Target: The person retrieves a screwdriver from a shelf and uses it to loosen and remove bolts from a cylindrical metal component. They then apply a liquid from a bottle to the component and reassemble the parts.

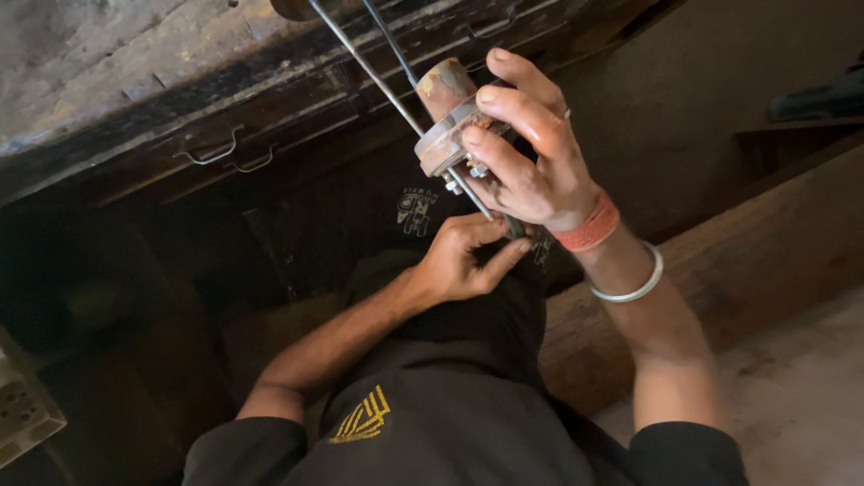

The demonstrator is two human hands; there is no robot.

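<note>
A: Above the lap, the right hand (531,171) is wrapped around a rusty flanged pipe (447,108), held tilted.
B: Left hand (463,261)?
A: Just below, pinching the lower end of a thin metal rod (396,99) beside the flange bolts.

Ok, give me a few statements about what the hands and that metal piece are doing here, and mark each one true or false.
1. The right hand wraps around a rusty cylinder with a metal flange. True.
2. The left hand rests flat on the floor. False: it pinches the lower end of a thin rod just below the flange.
3. Two thin rods run up and away from the flange. True.
4. The right wrist is bare. False: it wears an orange band and a silver bangle.
5. The wooden bench has wire drawer handles. True.
</note>
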